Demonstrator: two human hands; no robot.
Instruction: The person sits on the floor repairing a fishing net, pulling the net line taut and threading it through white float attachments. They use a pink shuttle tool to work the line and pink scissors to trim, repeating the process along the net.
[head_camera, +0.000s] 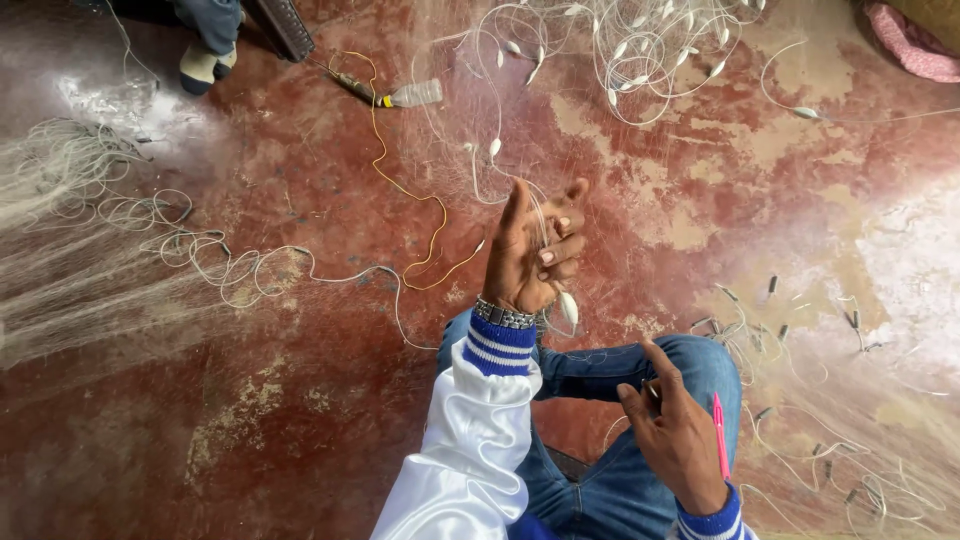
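My left hand (535, 250) is raised over my knees, its fingers curled around the white float line (480, 160) of a fine fishing net; a small white float (568, 306) dangles just under the wrist. My right hand (675, 430) rests on my right knee and holds a pink netting needle (719, 435), pinching thin net threads with thumb and forefinger. The float line runs from my left hand up to a tangled pile of white cord with several floats (640, 45) at the top.
Fine net lies in heaps at the left (70, 260) and right (880, 330) on a worn red floor. A yellow cord (405, 190) leads to a plastic bottle (415, 94). Another person's socked foot (205, 65) is at top left. A pink cloth (915, 45) lies top right.
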